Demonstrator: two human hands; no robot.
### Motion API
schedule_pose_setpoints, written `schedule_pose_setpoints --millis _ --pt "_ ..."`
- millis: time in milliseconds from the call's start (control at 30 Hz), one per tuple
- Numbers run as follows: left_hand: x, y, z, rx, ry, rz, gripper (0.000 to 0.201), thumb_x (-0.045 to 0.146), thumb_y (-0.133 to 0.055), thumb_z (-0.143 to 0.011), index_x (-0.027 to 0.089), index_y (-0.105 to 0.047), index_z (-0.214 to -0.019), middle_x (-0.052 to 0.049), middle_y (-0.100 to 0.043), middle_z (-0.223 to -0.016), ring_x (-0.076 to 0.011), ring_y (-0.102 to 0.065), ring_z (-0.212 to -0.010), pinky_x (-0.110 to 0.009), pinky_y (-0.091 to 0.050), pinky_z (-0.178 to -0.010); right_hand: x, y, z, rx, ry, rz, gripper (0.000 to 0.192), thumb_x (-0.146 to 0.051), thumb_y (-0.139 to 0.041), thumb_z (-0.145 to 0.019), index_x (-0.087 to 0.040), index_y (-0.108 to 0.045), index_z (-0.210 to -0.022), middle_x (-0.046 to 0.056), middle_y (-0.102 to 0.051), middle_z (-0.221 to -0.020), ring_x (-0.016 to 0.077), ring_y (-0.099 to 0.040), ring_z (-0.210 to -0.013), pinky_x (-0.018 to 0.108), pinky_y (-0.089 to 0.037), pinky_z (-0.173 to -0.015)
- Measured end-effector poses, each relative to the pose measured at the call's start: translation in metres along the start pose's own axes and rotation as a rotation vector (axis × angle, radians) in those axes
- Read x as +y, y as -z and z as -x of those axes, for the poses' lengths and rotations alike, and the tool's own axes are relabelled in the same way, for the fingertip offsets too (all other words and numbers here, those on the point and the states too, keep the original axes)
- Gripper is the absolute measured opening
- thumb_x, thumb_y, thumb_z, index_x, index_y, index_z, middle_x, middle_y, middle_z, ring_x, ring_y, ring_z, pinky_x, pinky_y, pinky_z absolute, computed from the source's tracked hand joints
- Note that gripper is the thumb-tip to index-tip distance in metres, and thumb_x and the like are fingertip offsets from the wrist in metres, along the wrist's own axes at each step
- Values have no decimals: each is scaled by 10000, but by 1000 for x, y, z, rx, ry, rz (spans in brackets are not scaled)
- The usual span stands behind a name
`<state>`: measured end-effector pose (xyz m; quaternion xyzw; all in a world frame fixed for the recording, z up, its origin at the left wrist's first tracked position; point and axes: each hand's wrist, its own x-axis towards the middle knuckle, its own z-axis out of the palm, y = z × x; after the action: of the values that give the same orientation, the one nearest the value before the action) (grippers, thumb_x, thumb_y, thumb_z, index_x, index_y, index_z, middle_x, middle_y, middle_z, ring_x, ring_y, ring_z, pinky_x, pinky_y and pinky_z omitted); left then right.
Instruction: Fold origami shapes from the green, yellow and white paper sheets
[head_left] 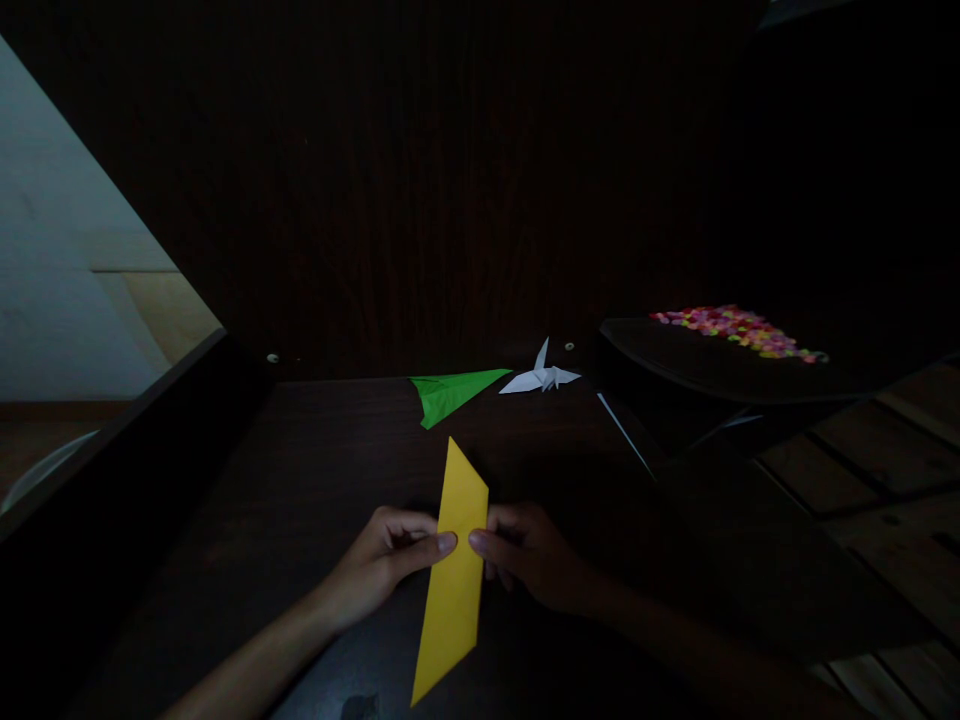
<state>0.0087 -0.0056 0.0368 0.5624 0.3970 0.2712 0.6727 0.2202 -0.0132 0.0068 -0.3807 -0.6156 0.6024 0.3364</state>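
Head view: left hand [388, 558] from nine o'clock, right hand [532, 555] from three, both pinching yellow paper [456, 605], its far side hidden.

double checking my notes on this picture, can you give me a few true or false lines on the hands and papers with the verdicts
1. The left hand and the right hand both hold the yellow paper. True.
2. The green paper and the white folded paper lie farther off than the yellow paper. True.
3. In the picture, the green paper is right of the white folded paper. False: it is on the left.
4. The small colourful pieces show on the picture's right side. True.
5. The left hand touches the green paper. False: it holds the yellow paper.
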Motion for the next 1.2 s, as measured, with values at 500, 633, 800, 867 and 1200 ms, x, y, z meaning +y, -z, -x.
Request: schedule_pose_setpoints --millis 500,633,800,867,1200 --pt "-6 3 -2 186 -58 -62 377 487 -728 -787 133 -697 -662 -10 -618 -611 -133 -526 -578 -240 -404 -568 -6 -1 0 -21 6 64 280 -394 -627 -839 -184 -545 -674 -50 -510 -546 81 -456 -470 192 -335 -449" --pt "-9 5 -1 180 -60 -27 385 492 -742 -777 121 -702 -680 -17 -618 -620 -130 -525 -587 -243 -404 -584 -4 -1 1 -31 -5 52 305 -424 -605 -871 -182 -546 -696 -56 -498 -527 78 -461 -449 195 -340 -452" --pt "-9 4 0 152 -50 33 392 503 -760 -758 119 -715 -691 -40 -654 -645 -141 -550 -599 -248 -417 -587 1 -1 0 -99 -27 -108 365 -507 -632 -847 -185 -540 -700 -60 -502 -522 74 -451 -428 192 -334 -433" --pt "-10 3 0 174 -63 20 392 501 -764 -754 124 -711 -665 -34 -645 -627 -138 -543 -587 -245 -413 -576 1 -1 -1 -84 -12 -105 372 -511 -628 -850 -184 -542 -696 -59 -502 -529 73 -450 -431 193 -337 -436" --pt "-8 8 -1 379 -101 21 385 504 -773 -741 129 -728 -671 -47 -679 -655 -161 -593 -623 -246 -454 -593 -1 -1 -1 -37 6 14 294 -434 -610 -881 -179 -574 -740 -58 -502 -553 83 -482 -478 206 -357 -487"
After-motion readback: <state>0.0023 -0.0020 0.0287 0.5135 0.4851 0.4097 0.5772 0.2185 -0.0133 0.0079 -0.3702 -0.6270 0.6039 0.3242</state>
